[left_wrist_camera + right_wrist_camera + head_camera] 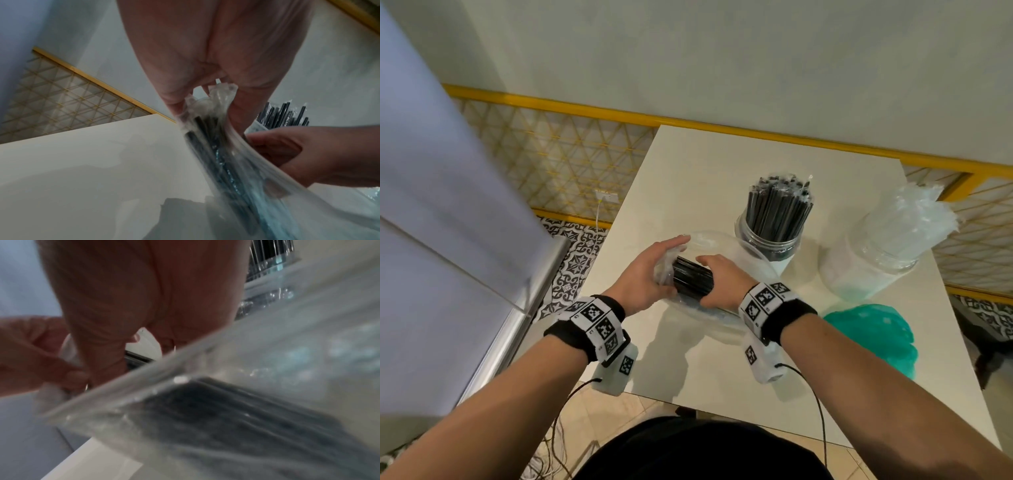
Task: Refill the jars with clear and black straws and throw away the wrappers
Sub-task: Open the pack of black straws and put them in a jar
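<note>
A bundle of black straws [692, 278] lies in a clear plastic wrapper [717, 246] over the white table [688, 164]. My left hand [650, 274] pinches the wrapper's bunched end [213, 95]. My right hand [717, 282] grips the straw bundle [207, 146] from the right side. Behind them a clear jar [768, 241] stands full of black straws [777, 209]. Further right, a second jar [866, 263] holds clear wrapped straws [914, 212]. In the right wrist view the wrapper [267, 369] fills the picture, blurred, with dark straws [236, 418] inside.
A crumpled green plastic bag [876, 335] lies at the table's right front edge. A steel counter edge [530, 308] runs along the left. A yellow lattice rail [571, 161] and the wall stand behind the table. Cables hang from both wrists.
</note>
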Motion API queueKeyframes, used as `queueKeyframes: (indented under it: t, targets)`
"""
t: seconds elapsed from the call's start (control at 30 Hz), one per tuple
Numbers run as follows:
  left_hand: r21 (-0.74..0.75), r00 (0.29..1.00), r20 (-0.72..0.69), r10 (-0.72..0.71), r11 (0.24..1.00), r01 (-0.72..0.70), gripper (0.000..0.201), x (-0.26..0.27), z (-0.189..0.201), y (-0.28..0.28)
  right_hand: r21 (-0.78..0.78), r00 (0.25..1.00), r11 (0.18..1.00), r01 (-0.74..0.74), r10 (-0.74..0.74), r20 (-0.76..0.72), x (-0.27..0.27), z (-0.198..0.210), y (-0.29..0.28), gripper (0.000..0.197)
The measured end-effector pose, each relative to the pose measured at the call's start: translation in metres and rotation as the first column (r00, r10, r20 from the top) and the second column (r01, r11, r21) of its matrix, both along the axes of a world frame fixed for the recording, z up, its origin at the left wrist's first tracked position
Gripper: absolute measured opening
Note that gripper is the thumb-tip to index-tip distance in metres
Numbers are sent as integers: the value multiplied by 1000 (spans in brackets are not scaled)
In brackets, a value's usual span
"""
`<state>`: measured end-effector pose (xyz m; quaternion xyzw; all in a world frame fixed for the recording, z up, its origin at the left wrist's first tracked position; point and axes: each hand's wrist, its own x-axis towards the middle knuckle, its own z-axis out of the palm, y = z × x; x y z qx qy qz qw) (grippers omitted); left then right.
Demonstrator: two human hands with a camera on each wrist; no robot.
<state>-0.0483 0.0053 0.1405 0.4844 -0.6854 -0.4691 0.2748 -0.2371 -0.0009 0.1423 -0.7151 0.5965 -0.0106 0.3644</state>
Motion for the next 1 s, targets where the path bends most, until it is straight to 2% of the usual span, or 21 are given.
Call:
queueKeyframes:
  t: [0.1,0.17,0.3,0.4,0.53,0.63,0.73,0.83,0.9,1.0]
  targets:
    - [-7,1000,12,-2,1000,2,93,0,-3,1,122,1000,992,-20,22,-13,4,0,-6,90]
    - [-7,1000,13,-4,1000,4,94,0,-4,0,108,998,994,-11,18,-67,5,-2,-8,85]
    - [19,999,45,-14,1000,14,98,0,-3,-6,83,995,996,-45,53,-88,3,-7,-10,61]
    - [75,995,92,-33,997,26,101,1,-3,-9,68,998,997,-47,49,-32,-4,-8,-10,44]
    - [135,991,124,52,988,-69,100,2,-3,-10,26,997,999,20,-22,78,-13,-11,-8,36]
    - [338,979,130,158,921,-194,98,-1,-1,-8,2,992,999,45,-45,116,-17,-13,-7,33]
    - [519,957,127,260,805,-287,75,-1,-1,-9,18,977,993,117,-118,176,-21,-16,-8,31]
    - [523,959,105,263,806,-278,51,1,-8,-11,55,971,990,128,-136,198,-22,-18,-9,35]
    - [526,958,51,283,808,-267,38,2,-11,-10,93,977,992,90,-106,187,-20,-18,-10,46]
    - [544,950,-30,310,803,-245,34,2,-8,-7,113,986,993,41,-58,155,-14,-20,-8,62]
